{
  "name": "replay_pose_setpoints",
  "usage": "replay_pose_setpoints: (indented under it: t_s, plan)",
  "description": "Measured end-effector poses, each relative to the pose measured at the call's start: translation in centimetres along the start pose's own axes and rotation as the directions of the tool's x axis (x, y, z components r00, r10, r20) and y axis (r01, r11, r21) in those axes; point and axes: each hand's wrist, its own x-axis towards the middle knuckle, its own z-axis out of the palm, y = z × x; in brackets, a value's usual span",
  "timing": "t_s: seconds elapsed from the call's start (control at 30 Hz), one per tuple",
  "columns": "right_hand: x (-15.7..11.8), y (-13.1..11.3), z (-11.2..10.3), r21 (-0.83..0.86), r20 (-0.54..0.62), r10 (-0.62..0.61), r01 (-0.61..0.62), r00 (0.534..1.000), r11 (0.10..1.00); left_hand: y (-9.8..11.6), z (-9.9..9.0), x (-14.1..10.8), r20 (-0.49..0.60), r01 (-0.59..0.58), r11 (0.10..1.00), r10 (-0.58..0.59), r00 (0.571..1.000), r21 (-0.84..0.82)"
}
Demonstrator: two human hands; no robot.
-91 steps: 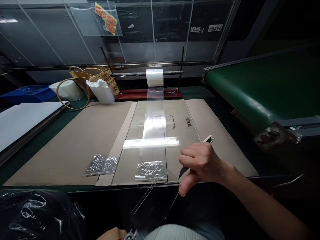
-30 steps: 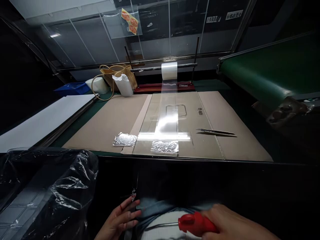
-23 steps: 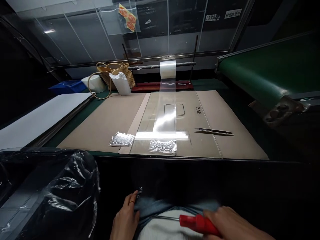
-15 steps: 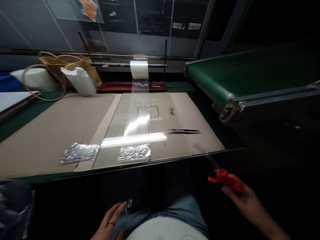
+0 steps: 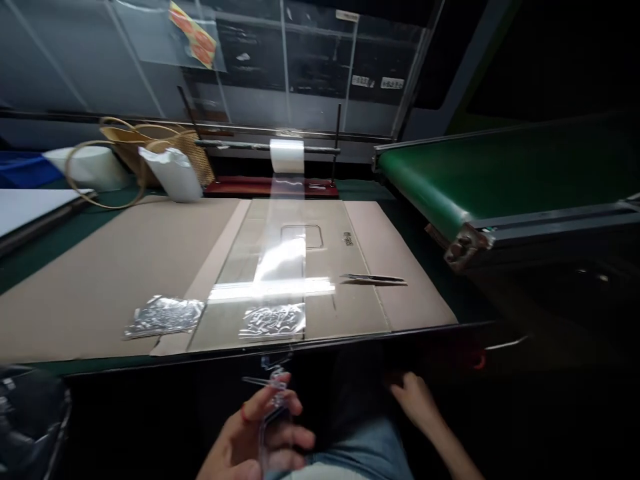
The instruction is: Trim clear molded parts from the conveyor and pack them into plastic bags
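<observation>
"Plastic, clear and glossy, makes up the thin, straight-edged piece point(image 5: 277, 399). What else shows on it?"

"Its lower part has a dark strip, and at the top sits a knot of glinting, bunched bits. A narrow spike juts leftward. Blur hides finer detail."

"Where is it?"

"In the left hand point(image 5: 251, 428), below the front edge of the green-covered worktop point(image 5: 363, 189). The grip is half closed, fingers curved and slightly parted, holding the piece loosely."

"And the right hand point(image 5: 416, 399)?"

"Well apart from the left, fingers bent inward in deep shadow; I cannot tell whether its grip has hold of anything. Near it is a red-handled tool point(image 5: 479, 361) with a thin metal shaft."

"What lies up on the boards?"

"One flat, crinkled, shiny clear packet point(image 5: 273, 321) near the front edge, a similar silvery packet point(image 5: 165, 315) to its left, and a slim, pointed tool point(image 5: 374, 279) to the right."
</observation>
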Motion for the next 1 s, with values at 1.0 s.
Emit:
replay_pose_setpoints:
  t_s: [1.0]
  plan:
    - [-4.0, -13.5, 4.9, 0.884, 0.365, -0.536, -0.104, 0.761, 0.456, -1.9, 2.8, 1.5, 0.358, -0.564, 0.167, 0.620, 0.698, 0.809]
